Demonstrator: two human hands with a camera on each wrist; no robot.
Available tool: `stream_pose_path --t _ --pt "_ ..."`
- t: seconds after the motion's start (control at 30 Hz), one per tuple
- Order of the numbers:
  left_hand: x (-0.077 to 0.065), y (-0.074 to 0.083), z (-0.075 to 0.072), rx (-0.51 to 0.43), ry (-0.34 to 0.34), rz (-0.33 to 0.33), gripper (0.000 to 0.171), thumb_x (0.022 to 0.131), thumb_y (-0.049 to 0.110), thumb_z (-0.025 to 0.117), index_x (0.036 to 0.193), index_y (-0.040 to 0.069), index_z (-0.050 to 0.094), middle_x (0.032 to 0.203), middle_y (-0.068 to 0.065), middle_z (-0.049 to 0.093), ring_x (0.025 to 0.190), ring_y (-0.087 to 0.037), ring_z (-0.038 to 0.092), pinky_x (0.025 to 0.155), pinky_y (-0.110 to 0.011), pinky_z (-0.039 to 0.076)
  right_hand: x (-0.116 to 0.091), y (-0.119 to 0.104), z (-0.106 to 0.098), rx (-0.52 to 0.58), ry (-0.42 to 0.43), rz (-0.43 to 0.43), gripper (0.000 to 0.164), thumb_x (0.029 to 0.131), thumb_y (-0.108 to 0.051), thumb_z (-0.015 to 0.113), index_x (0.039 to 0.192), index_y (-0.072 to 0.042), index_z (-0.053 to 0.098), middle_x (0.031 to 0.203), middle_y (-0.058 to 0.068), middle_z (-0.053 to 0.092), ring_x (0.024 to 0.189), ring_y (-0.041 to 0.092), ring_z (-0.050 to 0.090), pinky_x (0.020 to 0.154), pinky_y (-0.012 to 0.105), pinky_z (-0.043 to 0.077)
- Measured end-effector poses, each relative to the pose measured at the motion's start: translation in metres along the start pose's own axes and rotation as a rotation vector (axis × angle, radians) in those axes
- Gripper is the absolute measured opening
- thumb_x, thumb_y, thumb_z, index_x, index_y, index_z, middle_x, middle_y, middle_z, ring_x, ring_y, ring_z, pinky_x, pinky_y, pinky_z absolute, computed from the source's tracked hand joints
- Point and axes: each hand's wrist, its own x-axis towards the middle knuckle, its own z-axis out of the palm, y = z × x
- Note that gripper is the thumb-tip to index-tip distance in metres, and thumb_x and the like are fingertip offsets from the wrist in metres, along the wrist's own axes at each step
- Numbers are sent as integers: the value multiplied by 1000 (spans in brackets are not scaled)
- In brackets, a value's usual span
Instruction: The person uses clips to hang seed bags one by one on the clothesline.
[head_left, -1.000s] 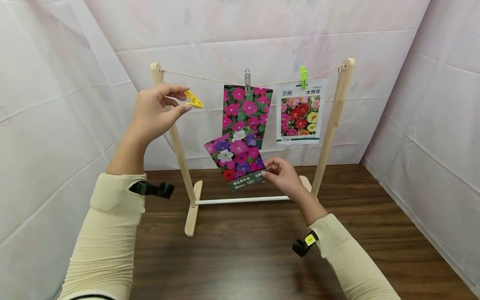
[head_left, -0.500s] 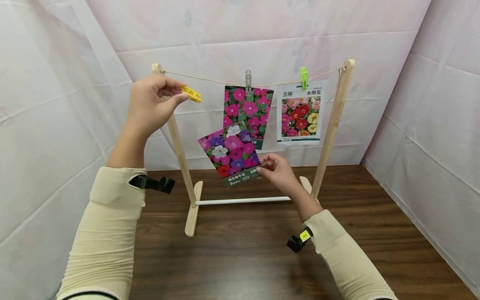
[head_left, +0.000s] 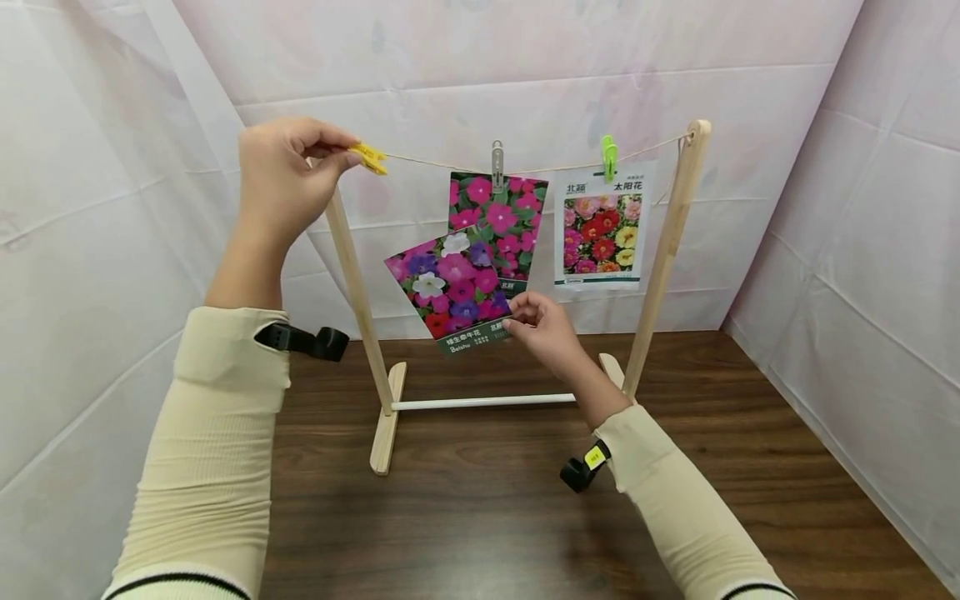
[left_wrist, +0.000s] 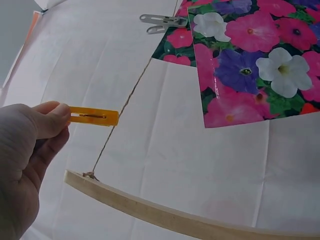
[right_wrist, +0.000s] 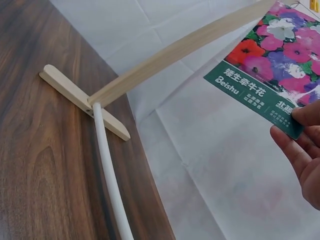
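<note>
My left hand [head_left: 288,179] pinches a yellow clothespin [head_left: 369,157] by its handle end, up at the left part of the string [head_left: 420,162]. In the left wrist view the clothespin's [left_wrist: 95,116] front end overlaps the string; whether it grips the string I cannot tell. My right hand [head_left: 546,333] pinches the lower right corner of a seed packet [head_left: 457,287] with pink, purple and white flowers. This packet is tilted and partly covers a pink-flowered packet [head_left: 501,215], which hangs from a grey clothespin [head_left: 497,167]. Farther right, a green clothespin [head_left: 609,158] holds another seed packet [head_left: 600,237].
The string runs between two wooden posts [head_left: 671,250] [right_wrist: 170,55]. A white rod [head_left: 480,402] joins their wooden feet [head_left: 386,425] on the dark wooden table [head_left: 450,508]. Pale cloth [head_left: 525,50] hangs behind and at both sides.
My left hand has moved up and left with the yellow clothespin, bringing it to the string. My right hand has shifted the held seed packet up and left.
</note>
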Motion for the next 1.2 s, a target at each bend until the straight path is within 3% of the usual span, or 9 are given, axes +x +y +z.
stream_pose_path --t 0.2,0.33,0.53,0.87,1.2 --pt "5 -1 0 11 -4 -58 10 87 5 73 91 -4 77 88 -15 74 69 20 50 65 -7 43 10 -3 5 -43 38 -22 13 88 3 68 98 0 60 82 10 68 73 28 61 58 27 46" --pt "10 0 0 27 -45 -115 13 89 7 72 94 -4 76 92 -14 74 70 18 51 68 -6 47 15 -9 11 -27 56 -30 12 89 3 67 99 1 60 84 14 68 76 36 63 57 30 48" --pt "17 1 0 43 -109 -189 14 90 7 70 98 -3 76 97 -14 73 70 14 52 69 -7 47 24 -20 20 -38 106 -28 12 89 3 67 98 -1 60 84 13 68 73 23 63 63 30 55" --pt "23 3 0 53 -195 -208 15 91 9 70 99 -1 77 98 -18 72 64 14 50 62 -3 42 38 -33 33 -51 160 -31 11 90 1 66 100 0 61 86 14 69 75 22 62 68 32 57" --pt "26 3 -1 80 -265 -229 17 91 11 69 102 0 76 99 -18 72 62 19 48 62 -3 43 44 -38 47 23 190 -21 11 90 4 65 101 3 60 89 17 68 77 24 62 72 38 59"
